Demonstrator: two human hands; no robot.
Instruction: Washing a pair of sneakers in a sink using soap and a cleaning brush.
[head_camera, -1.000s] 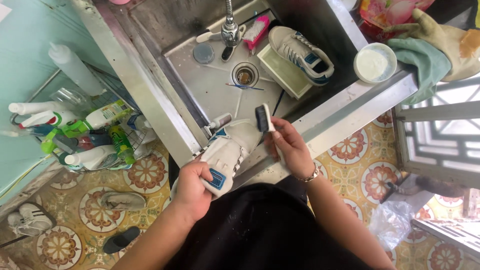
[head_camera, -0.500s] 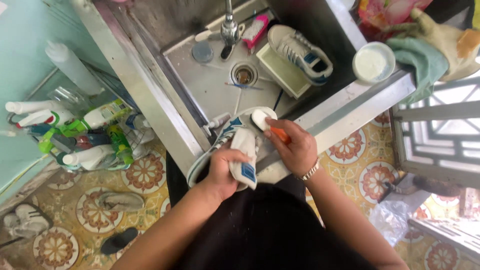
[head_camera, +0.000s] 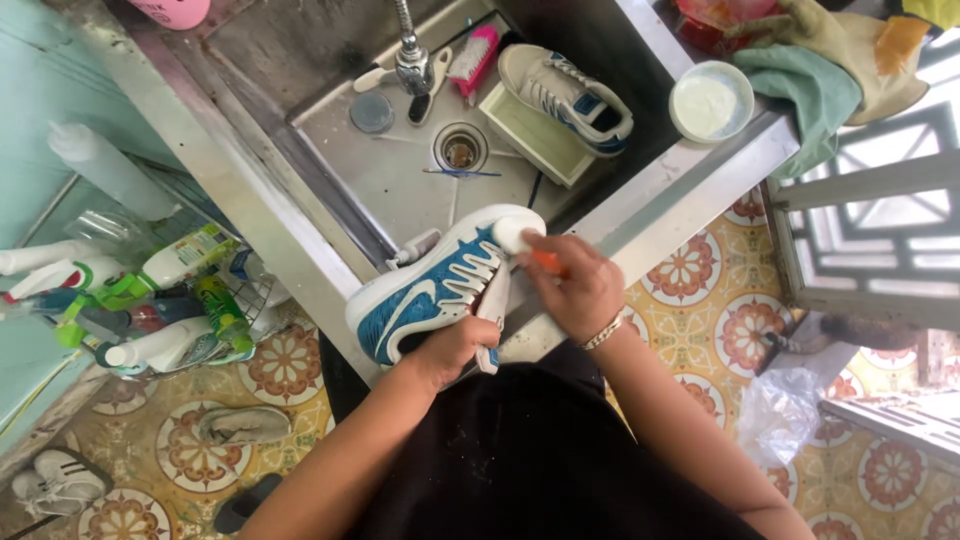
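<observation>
Gripping blue shoe (head_camera: 425, 295), left hand (head_camera: 452, 350); right hand (head_camera: 575, 290) holds brush (head_camera: 515, 236).

The sink (head_camera: 330, 130) is looking like brushed stainless steel, dull and scuffed. Over its front edge, the blue sneaker (head_camera: 425, 290) is showing woven mesh cloth with smooth white rubbery trim. Below the sink, floor tiles (head_camera: 700, 310) are looking glazed, patterned, slightly worn.

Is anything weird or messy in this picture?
Yes. A second sneaker lies tipped on its side inside the sink, propped on a pale tray. Spray and squeeze bottles lie jumbled in a rack on the floor, and a loose shoe sits on the patterned tiles.
</observation>
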